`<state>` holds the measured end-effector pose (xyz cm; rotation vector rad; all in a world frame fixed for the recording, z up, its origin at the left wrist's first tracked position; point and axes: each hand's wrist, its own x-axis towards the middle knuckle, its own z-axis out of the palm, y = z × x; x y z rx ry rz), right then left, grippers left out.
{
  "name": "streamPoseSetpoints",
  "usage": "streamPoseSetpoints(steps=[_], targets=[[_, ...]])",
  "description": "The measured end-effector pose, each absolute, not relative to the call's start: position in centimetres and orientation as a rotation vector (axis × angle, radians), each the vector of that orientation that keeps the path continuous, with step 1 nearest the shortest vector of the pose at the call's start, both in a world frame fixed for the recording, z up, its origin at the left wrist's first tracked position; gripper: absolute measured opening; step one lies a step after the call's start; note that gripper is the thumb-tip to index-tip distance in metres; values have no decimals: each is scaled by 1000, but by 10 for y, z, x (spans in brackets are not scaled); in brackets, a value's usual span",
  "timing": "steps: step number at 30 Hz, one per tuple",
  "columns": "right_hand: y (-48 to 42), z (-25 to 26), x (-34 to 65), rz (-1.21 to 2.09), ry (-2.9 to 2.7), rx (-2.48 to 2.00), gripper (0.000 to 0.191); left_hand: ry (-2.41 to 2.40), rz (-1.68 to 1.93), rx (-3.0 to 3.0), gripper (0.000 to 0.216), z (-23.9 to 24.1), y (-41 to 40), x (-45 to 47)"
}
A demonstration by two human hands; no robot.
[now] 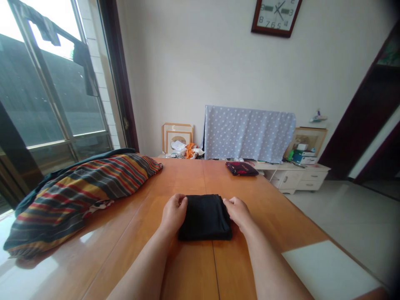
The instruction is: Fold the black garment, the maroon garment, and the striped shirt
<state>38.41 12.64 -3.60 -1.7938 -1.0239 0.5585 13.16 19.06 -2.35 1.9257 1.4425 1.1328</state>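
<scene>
A black folded garment [204, 218] lies as a neat rectangle on the wooden table [184, 177], straight in front of me. My left hand [175, 211] pinches its left edge near the far corner, thumb on top. At the opposite side my right hand [238, 210] has its fingers closed on the right edge. The undersides of both hands' fingers are hidden. What kind of garment it is, the folds do not show.
A striped cloth heap [93, 183] runs along the table's left side. A dark red patterned folded cloth [241, 168] rests near the far edge. Beyond stand a polka-dot cloth cover [248, 133] and a white cabinet [309, 180]. A pale sheet [331, 268] lies at the right.
</scene>
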Motion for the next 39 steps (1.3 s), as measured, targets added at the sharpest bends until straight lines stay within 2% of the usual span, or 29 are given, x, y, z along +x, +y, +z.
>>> streamPoseSetpoints(steps=[3,8,10,13,18,22,29,34,39], targets=[[127,-33,381,564,-1022,-1740,15,1273,1170,1973,29,-18,181,140],[127,-22,374,813,-920,-1467,29,1027,1047,2081,29,-13,162,152],[125,-19,373,838,-916,-1449,30,1002,975,2127,28,-12,158,155],[124,-20,371,797,-938,-1531,21,1010,923,2149,28,-12,157,156],[131,-35,370,544,-1104,-1629,32,1015,897,2148,29,-11,160,155],[138,-39,367,438,-1223,-1636,21,1025,904,2148,29,-12,160,156],[131,-27,363,762,-987,-1405,20,1019,913,2143,29,-15,162,156],[134,-35,368,670,-973,-1578,17,1008,911,2133,30,-12,159,156],[131,-32,369,707,-966,-1538,21,1056,1032,2046,31,-10,165,152]])
